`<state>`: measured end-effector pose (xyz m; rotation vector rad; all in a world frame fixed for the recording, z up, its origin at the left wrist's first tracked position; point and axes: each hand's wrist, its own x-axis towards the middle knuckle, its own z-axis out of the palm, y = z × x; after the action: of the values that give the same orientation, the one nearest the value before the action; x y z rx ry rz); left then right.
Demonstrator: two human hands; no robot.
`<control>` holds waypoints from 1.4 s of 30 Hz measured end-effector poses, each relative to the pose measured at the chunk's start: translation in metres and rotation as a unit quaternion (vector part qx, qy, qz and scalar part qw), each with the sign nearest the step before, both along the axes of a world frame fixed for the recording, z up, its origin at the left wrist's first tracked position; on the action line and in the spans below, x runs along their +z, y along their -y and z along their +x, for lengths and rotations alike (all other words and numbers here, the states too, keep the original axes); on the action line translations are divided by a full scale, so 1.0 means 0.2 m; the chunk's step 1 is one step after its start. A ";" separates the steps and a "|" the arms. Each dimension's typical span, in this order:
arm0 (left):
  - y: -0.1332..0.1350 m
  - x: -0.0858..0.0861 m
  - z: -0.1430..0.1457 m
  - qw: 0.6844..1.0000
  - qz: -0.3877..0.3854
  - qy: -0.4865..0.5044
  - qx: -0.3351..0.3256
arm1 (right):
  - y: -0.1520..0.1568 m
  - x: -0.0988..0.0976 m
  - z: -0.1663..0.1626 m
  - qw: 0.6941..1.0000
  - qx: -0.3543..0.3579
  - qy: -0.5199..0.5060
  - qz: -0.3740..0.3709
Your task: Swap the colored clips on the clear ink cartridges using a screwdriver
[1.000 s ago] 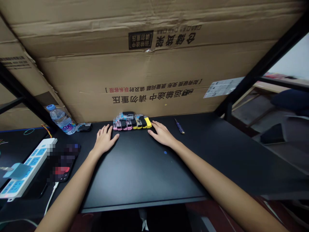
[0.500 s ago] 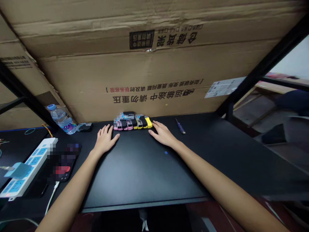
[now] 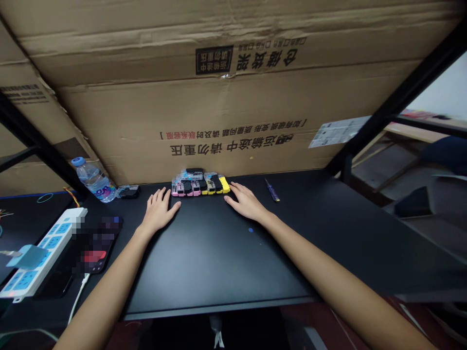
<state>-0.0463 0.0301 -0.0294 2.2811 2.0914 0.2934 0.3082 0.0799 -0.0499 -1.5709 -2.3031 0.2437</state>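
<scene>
My left hand (image 3: 158, 210) lies flat on the black tabletop (image 3: 204, 253), fingers stretched and thumb out, with nothing in it. My right hand (image 3: 246, 201) rests palm down in the same way, its fingertips beside the yellow end of a row of small packaged items. That row stands between the two hands at the back of the table: pink-and-black packs (image 3: 187, 187) on the left, yellow-and-black packs (image 3: 215, 183) on the right. One black pack (image 3: 193, 173) in clear wrapping sits on top. What the packs contain is too small to make out.
A cardboard wall (image 3: 233, 107) rises behind the table. At left are a water bottle (image 3: 95, 180), a black wrapped pack (image 3: 128, 191), a white power strip (image 3: 49, 250) and a blurred phone (image 3: 100, 245) with a white cable. A screwdriver (image 3: 272, 190) lies right of my right hand.
</scene>
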 end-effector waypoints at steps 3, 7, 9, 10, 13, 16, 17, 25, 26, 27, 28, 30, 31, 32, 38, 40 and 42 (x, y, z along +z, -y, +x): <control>0.00 0.00 0.00 1.000 0.000 0.000 -0.001 | 0.00 0.00 0.00 1.000 0.001 0.001 -0.002; 0.00 0.00 0.00 1.000 -0.001 0.004 -0.001 | 0.00 0.01 0.00 1.000 0.000 0.004 -0.007; 0.00 0.00 0.00 1.000 0.000 0.005 0.000 | 0.01 0.01 -0.01 1.000 -0.003 0.008 -0.008; 0.00 0.00 0.00 1.000 0.000 0.006 0.001 | 0.01 0.01 -0.01 1.000 -0.004 0.009 -0.009; 0.01 0.00 0.00 1.000 0.003 0.007 0.000 | 0.01 0.01 0.00 1.000 -0.006 0.008 -0.007; 0.00 -0.01 0.00 1.000 0.010 0.012 -0.004 | 0.01 0.01 0.00 1.000 -0.004 0.006 -0.005; 0.00 -0.01 0.00 1.000 0.011 0.013 -0.005 | 0.00 0.01 0.00 1.000 -0.004 0.008 -0.005; 0.00 -0.02 -0.01 1.000 0.009 0.021 -0.007 | 0.00 0.01 0.00 1.000 -0.002 0.011 -0.005; 0.00 -0.02 0.00 1.000 0.010 0.022 -0.006 | 0.00 0.01 0.00 1.000 -0.002 0.010 -0.006; 0.00 -0.02 0.00 1.000 0.011 0.022 -0.006 | 0.00 0.01 0.00 1.000 -0.002 0.009 -0.006; 0.00 -0.02 0.00 1.000 0.012 0.022 -0.006 | 0.00 0.01 0.00 1.000 -0.002 0.008 -0.007; 0.00 -0.01 0.00 1.000 0.010 0.021 -0.006 | 0.00 0.00 0.00 1.000 0.000 0.006 -0.007; 0.00 -0.01 0.00 1.000 0.008 0.020 -0.006 | 0.00 0.00 0.00 1.000 0.000 0.005 -0.006; 0.00 -0.01 0.00 1.000 0.005 0.018 -0.006 | 0.00 0.00 0.00 1.000 0.000 0.005 -0.005; 0.00 -0.01 0.00 1.000 0.004 0.013 -0.008 | -0.01 -0.02 0.01 1.000 0.006 0.000 -0.002; 0.00 -0.02 -0.01 1.000 0.006 0.011 -0.008 | -0.01 -0.03 0.02 1.000 0.005 0.001 -0.001; 0.00 -0.03 -0.01 1.000 0.005 0.012 -0.008 | -0.02 -0.03 0.02 1.000 0.004 0.002 0.000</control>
<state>-0.0479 0.0306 -0.0356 2.2881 2.0642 0.3302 0.3120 0.0833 -0.0563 -1.5653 -2.3124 0.2436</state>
